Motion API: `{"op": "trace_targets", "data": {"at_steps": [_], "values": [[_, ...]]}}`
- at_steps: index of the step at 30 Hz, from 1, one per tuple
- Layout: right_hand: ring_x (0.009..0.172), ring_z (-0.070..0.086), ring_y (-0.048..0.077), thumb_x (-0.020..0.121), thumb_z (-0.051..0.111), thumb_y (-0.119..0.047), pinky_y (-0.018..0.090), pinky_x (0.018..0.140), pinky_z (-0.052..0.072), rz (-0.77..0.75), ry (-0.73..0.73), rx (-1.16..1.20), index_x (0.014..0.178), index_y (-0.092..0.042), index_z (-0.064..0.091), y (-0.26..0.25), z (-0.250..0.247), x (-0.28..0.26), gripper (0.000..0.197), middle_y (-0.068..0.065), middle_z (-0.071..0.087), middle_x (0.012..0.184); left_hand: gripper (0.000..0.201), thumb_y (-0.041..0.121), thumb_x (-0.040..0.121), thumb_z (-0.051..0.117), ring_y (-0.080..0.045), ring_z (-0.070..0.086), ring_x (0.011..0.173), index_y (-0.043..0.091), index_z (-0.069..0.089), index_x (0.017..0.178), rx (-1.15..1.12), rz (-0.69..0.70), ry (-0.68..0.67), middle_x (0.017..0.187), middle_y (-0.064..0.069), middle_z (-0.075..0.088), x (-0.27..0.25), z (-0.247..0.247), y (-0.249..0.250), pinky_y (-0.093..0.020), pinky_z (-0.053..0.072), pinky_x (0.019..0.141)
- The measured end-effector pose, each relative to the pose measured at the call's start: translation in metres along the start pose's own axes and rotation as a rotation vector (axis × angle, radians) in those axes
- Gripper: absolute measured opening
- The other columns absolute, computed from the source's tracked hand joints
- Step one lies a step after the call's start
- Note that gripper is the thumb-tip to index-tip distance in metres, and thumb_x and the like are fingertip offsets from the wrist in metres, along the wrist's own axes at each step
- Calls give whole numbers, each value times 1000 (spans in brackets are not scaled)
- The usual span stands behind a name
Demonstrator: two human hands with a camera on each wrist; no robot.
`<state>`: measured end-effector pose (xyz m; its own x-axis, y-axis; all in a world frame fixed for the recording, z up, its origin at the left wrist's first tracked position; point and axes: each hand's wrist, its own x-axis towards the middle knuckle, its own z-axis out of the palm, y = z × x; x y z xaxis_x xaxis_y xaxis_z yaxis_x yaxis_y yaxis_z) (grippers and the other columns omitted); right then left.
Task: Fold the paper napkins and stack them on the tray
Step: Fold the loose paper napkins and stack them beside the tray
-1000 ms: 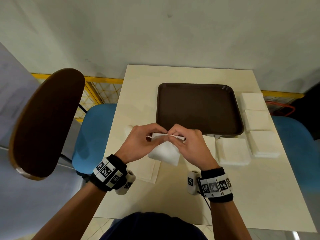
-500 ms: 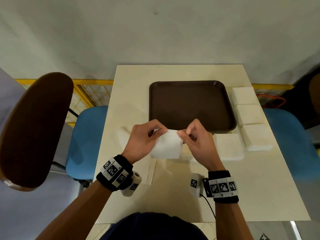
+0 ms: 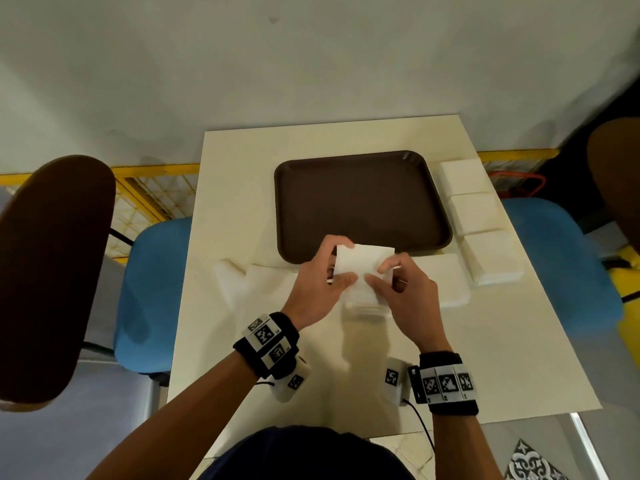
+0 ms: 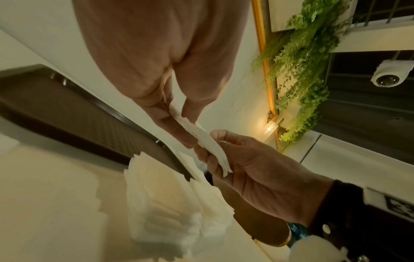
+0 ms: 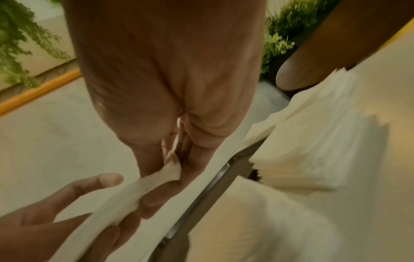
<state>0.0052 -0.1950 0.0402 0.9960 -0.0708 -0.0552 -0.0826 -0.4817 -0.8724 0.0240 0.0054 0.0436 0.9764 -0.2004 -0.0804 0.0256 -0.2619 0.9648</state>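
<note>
A white paper napkin (image 3: 363, 261) is folded into a small square and held just above the near rim of the dark brown tray (image 3: 360, 202). My left hand (image 3: 337, 265) pinches its left edge between thumb and fingers. My right hand (image 3: 379, 275) pinches its near right part. The left wrist view shows the napkin (image 4: 201, 138) edge-on, with the left hand (image 4: 177, 113) and right hand (image 4: 210, 147) both gripping it. In the right wrist view the right hand (image 5: 177, 159) pinches the napkin (image 5: 125, 195) at one end. Nothing lies in the tray.
Three stacks of white napkins (image 3: 474, 213) line the table right of the tray. Another stack (image 3: 440, 278) sits before the tray's near right corner, and one (image 3: 363, 304) under my hands. Loose flat napkins (image 3: 256, 282) lie to the left. Blue chairs flank the table (image 3: 502, 358).
My hands have come closer together and moved forward to the tray's near rim. The napkin, which hung loosely between them, is now a flatter, neater square.
</note>
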Motion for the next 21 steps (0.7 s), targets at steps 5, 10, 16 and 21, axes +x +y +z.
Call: {"op": "trace_targets", "data": {"at_steps": [5,10,16,21], "values": [[87,70,18,90,87,-40,30,79,58,171,77,-76,107,-28,65,23,-3,3,31,-5,74,96,28,17,94,81,-9,67,102,26,74,120,162,-22,-24,118,10,71,13,25,-23,-32,58,95],[98,68,21,91,87,-21,36,90,58,208,47,-133,115,-22,63,40,-1,6,34,-3,70,107,55,12,86,88,-13,64,103,27,68,136,255,-122,-81,128,5,62,23,38,-37,-17,54,85],[112,61,23,97,80,-14,32,101,52,223,32,-247,130,-19,64,46,4,10,37,3,60,130,74,14,84,90,-24,64,115,24,58,150,334,-165,-106,136,0,53,28,46,-51,-39,59,100],[128,59,31,102,73,-9,39,112,50,181,17,-394,138,-12,65,50,9,6,37,11,53,145,76,15,86,89,-14,61,96,18,54,154,403,-185,-104,141,1,42,30,46,-56,-31,58,99]]}}
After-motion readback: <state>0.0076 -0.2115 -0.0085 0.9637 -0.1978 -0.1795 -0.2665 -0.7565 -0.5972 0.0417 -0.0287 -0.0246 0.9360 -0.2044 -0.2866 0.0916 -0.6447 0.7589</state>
